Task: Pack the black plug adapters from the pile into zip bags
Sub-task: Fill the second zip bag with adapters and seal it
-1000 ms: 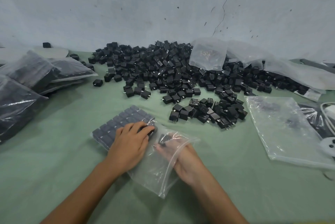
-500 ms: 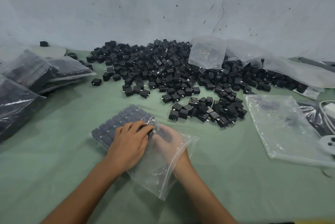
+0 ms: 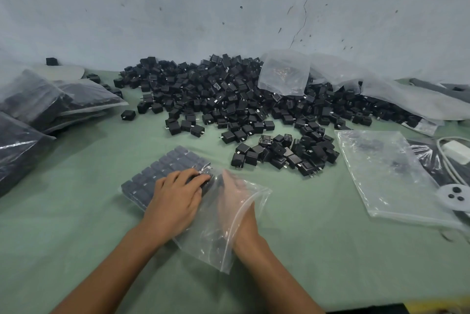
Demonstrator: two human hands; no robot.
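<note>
A clear zip bag (image 3: pixel 230 243) lies flat on the green surface (image 3: pixel 76 237), close to the person. Its far half is full of black plug adapters (image 3: pixel 169 163) set side by side in neat rows. The left hand (image 3: pixel 178 199) lies on top of the bag, with its fingers spread a little and pressing down on the last row. The right hand (image 3: pixel 235 198) is pushed inside the bag through its open mouth, right next to the left fingers. The plastic hides it, so I cannot tell if it is spread out or holding something. Behind the bag, a big pile (image 3: pixel 216 95) of loose black adapters sits against the wall. A small bunch (image 3: pixel 284 154) of them lies nearer, just past the bag. On the left are full bags (image 3: pixel 38 100) stacked on each other. On the right lies an empty bag (image 3: pixel 381 176), flat on the surface. Crumpled plastic (image 3: pixel 284 74) rests on the back of the pile. At the right edge are a white cable (image 3: pixel 447 168) and a white round piece (image 3: pixel 455 196) with three holes.
</note>
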